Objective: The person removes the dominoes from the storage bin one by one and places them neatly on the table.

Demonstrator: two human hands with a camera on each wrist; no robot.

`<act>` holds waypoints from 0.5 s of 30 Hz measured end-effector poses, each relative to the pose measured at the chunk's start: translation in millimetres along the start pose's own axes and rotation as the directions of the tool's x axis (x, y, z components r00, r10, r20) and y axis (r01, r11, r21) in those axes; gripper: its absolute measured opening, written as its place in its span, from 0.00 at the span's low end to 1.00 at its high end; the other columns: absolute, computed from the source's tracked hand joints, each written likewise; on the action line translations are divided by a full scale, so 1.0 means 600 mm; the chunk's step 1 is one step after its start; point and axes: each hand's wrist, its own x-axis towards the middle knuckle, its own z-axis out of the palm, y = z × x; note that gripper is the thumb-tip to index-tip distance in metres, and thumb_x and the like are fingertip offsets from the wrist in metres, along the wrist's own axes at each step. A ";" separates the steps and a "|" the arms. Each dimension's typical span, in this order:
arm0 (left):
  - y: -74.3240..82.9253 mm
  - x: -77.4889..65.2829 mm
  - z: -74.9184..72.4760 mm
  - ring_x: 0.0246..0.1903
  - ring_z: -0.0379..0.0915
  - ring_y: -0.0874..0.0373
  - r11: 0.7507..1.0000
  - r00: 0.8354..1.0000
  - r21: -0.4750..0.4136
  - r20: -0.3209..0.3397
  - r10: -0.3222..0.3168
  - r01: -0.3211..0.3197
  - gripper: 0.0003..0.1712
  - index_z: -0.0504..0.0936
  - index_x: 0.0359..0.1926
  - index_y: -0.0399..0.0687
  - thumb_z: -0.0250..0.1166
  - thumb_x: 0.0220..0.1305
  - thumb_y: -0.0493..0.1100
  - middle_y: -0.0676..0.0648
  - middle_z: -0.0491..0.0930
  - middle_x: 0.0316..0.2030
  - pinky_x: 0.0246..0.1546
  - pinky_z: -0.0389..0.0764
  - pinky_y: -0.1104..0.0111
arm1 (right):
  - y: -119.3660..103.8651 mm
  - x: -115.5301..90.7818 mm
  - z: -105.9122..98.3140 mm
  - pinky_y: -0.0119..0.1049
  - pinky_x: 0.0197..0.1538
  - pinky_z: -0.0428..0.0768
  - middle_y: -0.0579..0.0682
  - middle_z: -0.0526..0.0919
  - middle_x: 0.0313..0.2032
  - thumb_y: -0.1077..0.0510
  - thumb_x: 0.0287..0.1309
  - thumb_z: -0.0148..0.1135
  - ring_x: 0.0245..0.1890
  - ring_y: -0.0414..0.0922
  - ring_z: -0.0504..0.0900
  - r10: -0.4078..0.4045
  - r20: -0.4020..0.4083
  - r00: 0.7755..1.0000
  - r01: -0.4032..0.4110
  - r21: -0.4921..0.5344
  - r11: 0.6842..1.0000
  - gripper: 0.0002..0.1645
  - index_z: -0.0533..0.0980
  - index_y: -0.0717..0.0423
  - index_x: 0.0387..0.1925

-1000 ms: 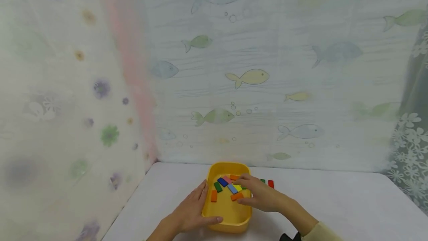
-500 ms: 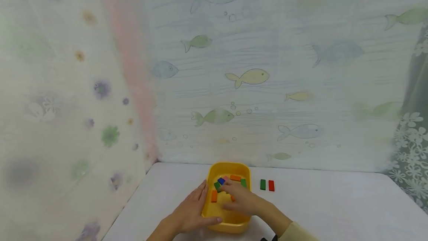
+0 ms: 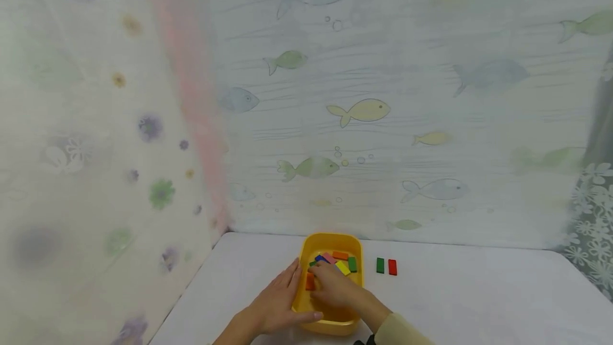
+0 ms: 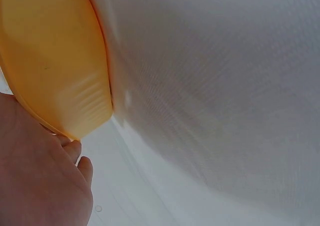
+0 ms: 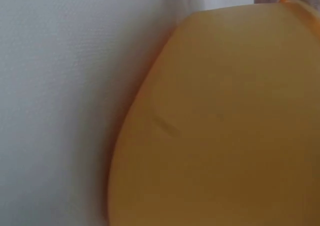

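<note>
A yellow plastic tray (image 3: 330,327) stands on the table with several small flat colored blocks inside. My left hand (image 3: 273,305) rests along its left rim, fingers straight and thumb over the near edge; in the left wrist view the hand (image 4: 40,171) touches the rim of the tray (image 4: 55,60). Inside the tray, my right hand (image 3: 337,286) reaches left, thumb and fingertips apart beside an orange block (image 3: 310,281). A yellow block (image 3: 342,268), a pink block (image 3: 329,257) and a green block (image 3: 352,264) lie beyond it. The hand hides other blocks.
Right of the tray, a green block (image 3: 380,265) and a red block (image 3: 392,267) lie on the white table (image 3: 469,292). A fish-patterned curtain (image 3: 359,185) hangs behind. The right wrist view shows mostly the outer wall of the tray (image 5: 215,121).
My right hand has moved left and deeper into the tray, uncovering the green and red blocks outside and covering some blocks inside. The left hand stays on the rim.
</note>
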 end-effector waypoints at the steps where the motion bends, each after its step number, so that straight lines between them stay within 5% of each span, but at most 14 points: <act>1: 0.001 0.000 0.000 0.78 0.50 0.44 1.000 1.000 0.001 -0.001 0.003 -0.003 0.67 0.50 0.81 0.40 0.56 0.58 0.82 0.43 0.43 0.82 0.74 0.58 0.44 | 0.001 0.001 0.002 0.49 0.64 0.78 0.51 0.80 0.54 0.56 0.62 0.72 0.53 0.45 0.79 0.009 0.001 1.000 -0.009 0.006 1.000 0.29 0.77 0.60 0.62; 15: 0.005 0.000 -0.002 0.78 0.51 0.44 1.000 0.999 -0.010 0.026 -0.029 0.029 0.67 0.49 0.81 0.42 0.56 0.57 0.82 0.44 0.42 0.82 0.73 0.59 0.43 | 0.004 0.009 0.012 0.41 0.59 0.82 0.46 0.77 0.45 0.51 0.60 0.75 0.40 0.39 0.76 0.028 0.017 0.999 -0.029 0.037 0.999 0.26 0.80 0.58 0.56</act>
